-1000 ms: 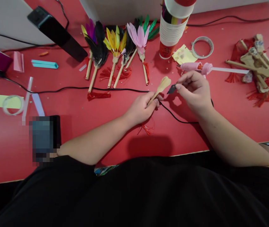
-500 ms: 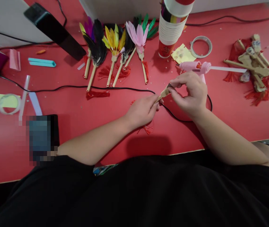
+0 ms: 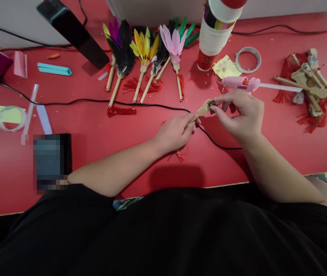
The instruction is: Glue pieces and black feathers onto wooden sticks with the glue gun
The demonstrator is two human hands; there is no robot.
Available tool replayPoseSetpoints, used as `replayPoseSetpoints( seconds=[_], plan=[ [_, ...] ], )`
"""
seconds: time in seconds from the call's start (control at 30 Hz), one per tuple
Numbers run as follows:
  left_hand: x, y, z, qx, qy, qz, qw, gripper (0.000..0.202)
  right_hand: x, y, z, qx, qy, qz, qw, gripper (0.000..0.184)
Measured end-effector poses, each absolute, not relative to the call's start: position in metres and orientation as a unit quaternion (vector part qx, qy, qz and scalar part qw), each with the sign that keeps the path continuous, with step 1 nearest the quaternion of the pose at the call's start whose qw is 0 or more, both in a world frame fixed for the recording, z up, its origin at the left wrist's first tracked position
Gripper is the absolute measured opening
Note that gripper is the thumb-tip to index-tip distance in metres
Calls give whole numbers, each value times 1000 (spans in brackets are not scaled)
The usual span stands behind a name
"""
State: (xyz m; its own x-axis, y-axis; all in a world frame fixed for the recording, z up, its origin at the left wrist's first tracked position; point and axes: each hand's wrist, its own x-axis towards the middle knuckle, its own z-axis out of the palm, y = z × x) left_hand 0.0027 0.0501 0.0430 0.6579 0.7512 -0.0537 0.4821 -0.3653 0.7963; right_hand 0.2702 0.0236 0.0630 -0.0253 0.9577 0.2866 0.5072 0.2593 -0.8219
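My left hand (image 3: 176, 132) grips the lower end of a small wooden fan stick (image 3: 202, 111) and holds it tilted up to the right over the red table (image 3: 128, 161). A red tassel (image 3: 177, 155) hangs below that hand. My right hand (image 3: 239, 115) pinches the stick's wide head, with a small dark piece (image 3: 211, 103) pressed against it under the fingertips. A pink glue gun (image 3: 239, 83) lies just beyond my right hand, its white glue stick pointing right.
A row of finished feather fans (image 3: 144, 57) lies at the back centre. A stack of paper cups (image 3: 213, 34), a tape ring (image 3: 248, 59) and a yellow note stand behind the glue gun. Bare wooden sticks with tassels (image 3: 309, 86) pile at right. A black cable (image 3: 94, 101) crosses the table.
My right hand brought the small dark piece from beside the stick onto its head and now pinches both together. The left hand kept its hold on the stick.
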Motion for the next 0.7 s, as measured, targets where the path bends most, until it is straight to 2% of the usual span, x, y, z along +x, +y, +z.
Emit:
replayPoseSetpoints(
  seconds=[0.17, 0.37, 0.53, 0.7],
  plan=[
    [2, 49, 41, 808, 382, 167, 415, 34, 272, 26, 66, -545, -656, 286, 437, 12],
    [3, 49, 44, 809, 386, 159, 413, 35, 268, 27, 62, -516, -688, 226, 458, 12],
    [4, 49, 45, 807, 387, 161, 416, 34, 269, 28, 57, -516, -687, 236, 454, 15],
    [4, 49, 45, 804, 390, 163, 418, 34, 273, 26, 56, -545, -669, 261, 431, 27]
  ],
)
